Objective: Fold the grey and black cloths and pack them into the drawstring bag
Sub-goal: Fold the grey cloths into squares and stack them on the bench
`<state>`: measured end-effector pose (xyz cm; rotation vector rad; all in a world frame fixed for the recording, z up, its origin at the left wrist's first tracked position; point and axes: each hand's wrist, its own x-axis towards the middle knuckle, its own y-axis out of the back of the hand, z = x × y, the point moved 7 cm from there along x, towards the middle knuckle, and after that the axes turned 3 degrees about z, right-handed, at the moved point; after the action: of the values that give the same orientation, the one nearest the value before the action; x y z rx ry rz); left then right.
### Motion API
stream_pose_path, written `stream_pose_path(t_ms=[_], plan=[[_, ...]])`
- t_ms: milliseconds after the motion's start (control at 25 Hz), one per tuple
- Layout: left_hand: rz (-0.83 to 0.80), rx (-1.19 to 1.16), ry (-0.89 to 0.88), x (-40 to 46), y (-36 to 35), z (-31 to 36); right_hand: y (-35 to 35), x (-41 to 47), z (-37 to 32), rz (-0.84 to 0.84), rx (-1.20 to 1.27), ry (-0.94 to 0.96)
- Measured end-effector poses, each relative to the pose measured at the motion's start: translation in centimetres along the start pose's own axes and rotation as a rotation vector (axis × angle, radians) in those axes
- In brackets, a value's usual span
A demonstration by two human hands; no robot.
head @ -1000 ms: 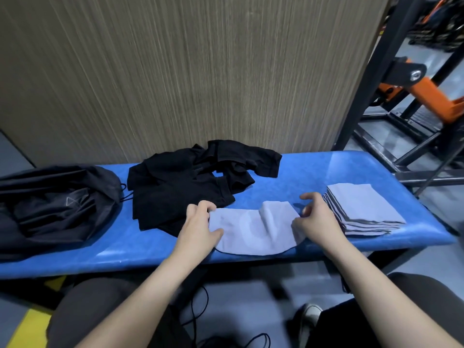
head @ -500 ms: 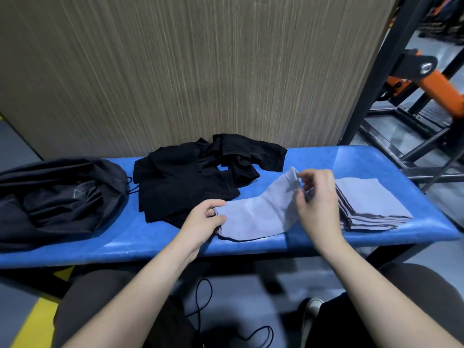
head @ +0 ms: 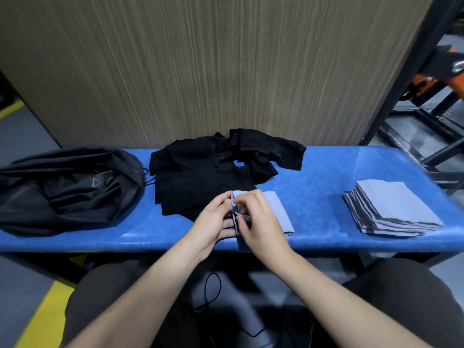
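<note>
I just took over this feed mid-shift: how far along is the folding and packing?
Done: a stack of folded grey cloths sits at the right end of the blue bench. In hand: the left hand and right hand pinch the edges of one grey cloth, folded over. Left: the black cloths lie crumpled, and no cloth shows in the drawstring bag.

counter (head: 326,169) has a blue vinyl-looking top with a slight sheen, grey cloth (head: 278,209) is soft matt fabric, black cloths (head: 200,177) matt too, drawstring bag (head: 62,187) thin, faintly shiny, wall panel (head: 226,66) streaky wood grain, frame (head: 406,69) dark painted metal
</note>
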<state>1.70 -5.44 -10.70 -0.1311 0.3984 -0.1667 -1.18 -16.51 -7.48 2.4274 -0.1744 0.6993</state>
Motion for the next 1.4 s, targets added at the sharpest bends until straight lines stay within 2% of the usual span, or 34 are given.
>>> stream_pose_path(t_ms=[160,240,280,360,440,560,680,760,840,920,1040,1120,1240,1320,1400], plan=[[0.008,0.018,0.020,0.2,0.4,-0.2,-1.1,-0.6,-0.1,-0.115,0.082,-0.041],[0.020,0.038,0.004,0.3,0.4,-0.1,0.0,-0.4,-0.3,-0.073,0.182,-0.069],[0.022,0.046,-0.007,0.4,0.3,-0.1,1.0,-0.1,-0.1,-0.014,0.164,-0.068],[0.028,0.097,-0.035,0.6,0.4,-0.2,2.8,0.4,0.8,0.043,-0.067,-0.036],[0.028,0.157,-0.061,0.5,0.4,-0.2,2.3,0.4,2.7,-0.128,-0.330,-0.040],[0.015,0.160,-0.089,0.4,0.2,-0.1,0.3,-1.0,5.7,-0.415,-0.543,-0.123],[0.023,0.233,-0.107,0.5,0.1,-0.1,-0.5,-1.7,6.8,-0.509,-0.676,-0.133],[0.033,0.283,-0.106,0.5,0.1,-0.2,-0.5,-1.5,6.7,-0.525,-0.677,-0.150],[0.033,0.303,-0.122,0.1,-0.2,0.2,0.1,-1.4,6.4,-0.509,-0.552,-0.229],[0.026,0.287,-0.169,-0.4,-0.6,1.1,1.8,-1.0,6.3,-0.374,-0.329,-0.358],[-0.018,0.197,-0.255,-1.1,-1.9,3.3,5.8,-1.1,6.8,-0.108,0.090,-0.638],[-0.084,0.109,-0.293,-2.0,-3.3,4.9,7.1,-1.6,6.7,-0.049,0.439,-0.771],[-0.190,0.019,-0.309,-3.4,-6.9,6.9,10.0,-2.3,6.4,0.040,0.924,-0.824],[-0.238,0.023,-0.317,-3.7,-9.7,7.8,13.3,-2.3,6.3,0.125,1.018,-0.775],[-0.250,0.058,-0.337,-3.3,-12.6,8.1,17.7,-2.2,6.9,0.259,0.974,-0.705]])
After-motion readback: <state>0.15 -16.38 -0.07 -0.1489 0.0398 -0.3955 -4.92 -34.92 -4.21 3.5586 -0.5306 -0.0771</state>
